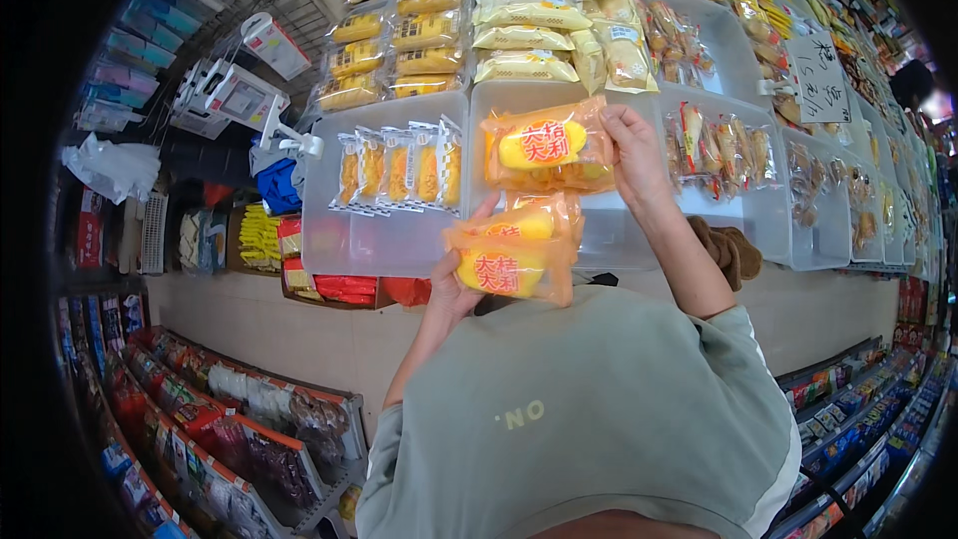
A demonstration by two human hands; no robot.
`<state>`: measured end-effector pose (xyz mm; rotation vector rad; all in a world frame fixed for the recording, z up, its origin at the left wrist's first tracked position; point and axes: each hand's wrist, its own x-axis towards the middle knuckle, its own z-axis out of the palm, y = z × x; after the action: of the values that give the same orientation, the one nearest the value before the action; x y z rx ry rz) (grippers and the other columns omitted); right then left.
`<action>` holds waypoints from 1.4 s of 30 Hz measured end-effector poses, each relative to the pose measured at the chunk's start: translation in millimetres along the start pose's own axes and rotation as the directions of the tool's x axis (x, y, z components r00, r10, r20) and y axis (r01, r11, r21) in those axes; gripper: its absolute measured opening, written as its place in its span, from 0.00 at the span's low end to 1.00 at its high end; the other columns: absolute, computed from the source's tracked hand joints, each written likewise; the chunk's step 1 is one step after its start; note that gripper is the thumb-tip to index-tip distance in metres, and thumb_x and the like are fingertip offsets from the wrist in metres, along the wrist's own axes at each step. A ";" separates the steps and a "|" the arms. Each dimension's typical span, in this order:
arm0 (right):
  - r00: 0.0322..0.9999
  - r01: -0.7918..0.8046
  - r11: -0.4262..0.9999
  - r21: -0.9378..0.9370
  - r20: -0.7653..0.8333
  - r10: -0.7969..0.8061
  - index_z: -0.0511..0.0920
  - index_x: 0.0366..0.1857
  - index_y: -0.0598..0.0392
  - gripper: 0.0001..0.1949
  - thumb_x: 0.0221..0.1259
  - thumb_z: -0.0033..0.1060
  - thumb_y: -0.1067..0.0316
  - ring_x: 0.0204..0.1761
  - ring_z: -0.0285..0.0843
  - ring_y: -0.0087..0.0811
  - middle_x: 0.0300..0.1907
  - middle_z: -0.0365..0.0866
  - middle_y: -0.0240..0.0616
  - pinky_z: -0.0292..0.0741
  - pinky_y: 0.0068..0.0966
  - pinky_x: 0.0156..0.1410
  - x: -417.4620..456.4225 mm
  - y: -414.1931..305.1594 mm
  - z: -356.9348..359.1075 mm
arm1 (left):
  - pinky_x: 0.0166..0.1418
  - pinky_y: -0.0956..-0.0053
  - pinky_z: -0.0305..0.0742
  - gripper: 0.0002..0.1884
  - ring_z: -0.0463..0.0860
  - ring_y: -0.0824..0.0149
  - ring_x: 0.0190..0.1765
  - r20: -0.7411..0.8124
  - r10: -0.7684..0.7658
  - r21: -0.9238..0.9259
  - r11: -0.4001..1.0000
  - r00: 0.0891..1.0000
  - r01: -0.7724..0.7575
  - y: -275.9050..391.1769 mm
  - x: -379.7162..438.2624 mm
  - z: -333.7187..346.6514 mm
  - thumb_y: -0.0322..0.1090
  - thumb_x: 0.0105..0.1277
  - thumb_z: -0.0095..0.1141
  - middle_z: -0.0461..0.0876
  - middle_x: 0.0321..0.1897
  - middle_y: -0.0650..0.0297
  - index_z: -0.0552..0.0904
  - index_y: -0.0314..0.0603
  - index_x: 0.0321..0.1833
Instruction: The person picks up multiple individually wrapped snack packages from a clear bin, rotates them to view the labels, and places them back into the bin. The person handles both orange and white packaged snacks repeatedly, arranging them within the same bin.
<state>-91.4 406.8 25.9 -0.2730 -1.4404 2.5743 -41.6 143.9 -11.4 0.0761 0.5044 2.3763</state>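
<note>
Near my chest, my left hand [458, 281] holds orange-wrapped packaged cakes [509, 262], at least two, one over another. Farther forward, the fingers of my right hand [632, 142] pinch the right end of an orange-wrapped cake [542, 142] that lies over similar packs. Those packs are in a translucent plastic bin [614, 239]. In the bin to its left, several clear-wrapped pastries with checkered edges [400, 168] stand in a row. Red printed characters show on the orange packs.
Bins of yellow-wrapped cakes [531, 37] and other packaged breads [722, 146] stretch ahead and right. A handwritten sign [822, 78] is clipped at the right. Boxed goods [243, 93] hang at the left. Snack shelves [247, 427] stand behind on both sides. A brown cloth item [722, 251] sits by the bins' front edge.
</note>
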 end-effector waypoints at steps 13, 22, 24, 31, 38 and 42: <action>0.979 -0.169 0.983 0.067 0.127 0.159 0.75 0.37 0.54 0.04 0.66 0.52 0.68 0.38 0.74 0.17 0.35 0.78 0.28 0.73 0.17 0.44 -27.2 49.4 3.9 | 0.67 0.53 0.66 0.43 0.72 0.52 0.62 -0.149 0.066 -0.131 0.988 0.987 -0.086 -5.5 -9.7 -39.1 0.48 0.46 0.70 0.70 0.60 0.51 0.64 0.39 0.64; 0.939 -0.265 0.958 -0.107 0.196 0.281 0.73 0.39 0.53 0.07 0.68 0.50 0.63 0.38 0.75 0.17 0.34 0.77 0.26 0.73 0.18 0.43 -49.0 60.6 14.5 | 0.65 0.48 0.66 0.40 0.72 0.50 0.60 -0.227 0.130 -0.106 0.982 0.965 -0.158 -1.3 -23.2 -67.1 0.51 0.47 0.69 0.72 0.59 0.52 0.67 0.43 0.62; 0.936 -0.256 0.957 -0.133 0.214 0.280 0.74 0.39 0.53 0.07 0.69 0.49 0.62 0.38 0.75 0.17 0.35 0.77 0.27 0.73 0.18 0.43 -49.0 58.1 12.8 | 0.65 0.48 0.66 0.41 0.73 0.50 0.60 -0.269 0.129 -0.093 0.983 0.954 -0.159 -1.6 -24.5 -66.2 0.52 0.46 0.69 0.72 0.58 0.52 0.67 0.42 0.62; 0.901 -0.278 0.938 -0.206 0.283 0.329 0.76 0.43 0.53 0.10 0.68 0.49 0.60 0.38 0.76 0.19 0.36 0.80 0.29 0.74 0.19 0.42 -34.2 38.2 0.6 | 0.65 0.49 0.68 0.42 0.73 0.50 0.60 -0.291 0.115 -0.083 0.986 0.950 -0.145 -5.3 -28.4 -69.3 0.52 0.45 0.70 0.72 0.58 0.52 0.67 0.42 0.62; 0.988 0.118 0.414 -0.903 0.067 -0.137 0.77 0.43 0.59 0.10 0.64 0.48 0.67 0.35 0.79 0.32 0.34 0.82 0.40 0.76 0.25 0.44 61.9 58.7 -73.4 | 0.65 0.49 0.67 0.42 0.72 0.50 0.61 -0.273 0.131 -0.052 0.987 0.953 -0.150 -3.8 -39.9 -71.4 0.53 0.46 0.69 0.71 0.59 0.52 0.67 0.42 0.62; 0.983 0.159 0.029 -0.987 0.156 -0.099 0.77 0.46 0.55 0.12 0.61 0.48 0.66 0.42 0.79 0.46 0.40 0.82 0.46 0.75 0.37 0.48 89.7 59.4 -78.8 | 0.66 0.50 0.67 0.43 0.71 0.51 0.61 -0.261 0.123 -0.042 0.989 0.958 -0.138 -4.3 -42.6 -72.0 0.54 0.46 0.69 0.71 0.59 0.52 0.66 0.42 0.63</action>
<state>-162.8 462.8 -71.8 -0.1962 -2.8783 0.8430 -20.3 94.9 -76.0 -0.2373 0.5640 2.5444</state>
